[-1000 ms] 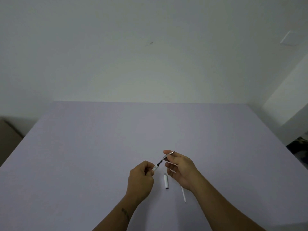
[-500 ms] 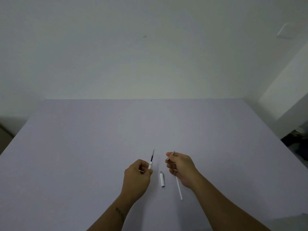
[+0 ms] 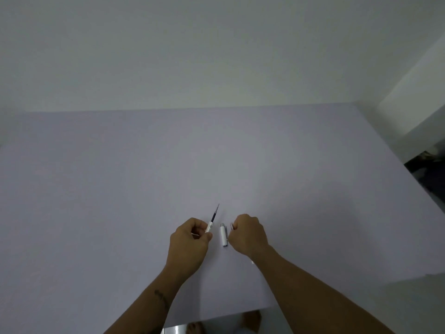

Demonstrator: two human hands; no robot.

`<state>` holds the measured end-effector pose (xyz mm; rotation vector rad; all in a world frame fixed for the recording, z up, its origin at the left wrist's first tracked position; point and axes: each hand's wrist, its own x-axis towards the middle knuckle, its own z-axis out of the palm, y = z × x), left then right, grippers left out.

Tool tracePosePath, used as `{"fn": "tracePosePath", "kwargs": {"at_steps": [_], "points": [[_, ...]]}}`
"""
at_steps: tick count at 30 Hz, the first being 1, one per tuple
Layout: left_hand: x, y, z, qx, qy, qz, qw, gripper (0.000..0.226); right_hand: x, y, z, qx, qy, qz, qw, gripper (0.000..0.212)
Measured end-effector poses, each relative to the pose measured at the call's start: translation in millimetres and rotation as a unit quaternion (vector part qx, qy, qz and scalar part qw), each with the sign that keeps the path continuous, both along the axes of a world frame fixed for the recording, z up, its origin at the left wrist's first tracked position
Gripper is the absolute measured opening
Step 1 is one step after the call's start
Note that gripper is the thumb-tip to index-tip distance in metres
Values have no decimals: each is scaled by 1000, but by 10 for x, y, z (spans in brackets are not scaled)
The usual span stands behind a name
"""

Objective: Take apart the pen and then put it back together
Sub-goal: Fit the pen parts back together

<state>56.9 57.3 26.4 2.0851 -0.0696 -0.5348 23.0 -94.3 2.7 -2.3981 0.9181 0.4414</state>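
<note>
My left hand is closed around the white grip piece of the pen, and the dark refill sticks up out of it, pointing away from me. The white pen cap lies on the table between my hands, touched by neither. My right hand is curled into a fist just right of the cap. A small silvery end pokes out of its fingers. The thin white barrel it holds is almost fully hidden under the wrist, with only a sliver showing.
The work surface is a wide pale lilac table backed by a white wall. Its right edge drops off toward dark clutter on the floor. The near edge lies just below my forearms.
The refill has come away from my right hand and now stands up from my left. My hands have parted, and my right hand has curled over and dropped next to the cap.
</note>
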Motion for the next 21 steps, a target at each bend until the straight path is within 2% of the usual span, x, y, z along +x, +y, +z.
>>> {"fn": "tracePosePath", "kwargs": {"at_steps": [4,9,11,14,18,21], "points": [[-10,-5,-51,7,13,6,1000,3,11,39,-37,-15,-2,16,1000,29],[-18,9,-71,14,17,13,1000,2,44,4,-19,-9,-22,8,1000,11],[-25,-1,-65,12,19,16,1000,2,26,-33,-27,11,-51,-17,998,14],[-37,-45,-49,5,18,11,1000,3,17,-74,36,133,-119,-75,981,19],[-53,-171,-17,-4,13,-9,1000,5,26,-98,234,371,-140,-177,901,13],[-67,-265,14,-6,5,-30,1000,6,14,-158,299,406,-141,-211,878,12]]}}
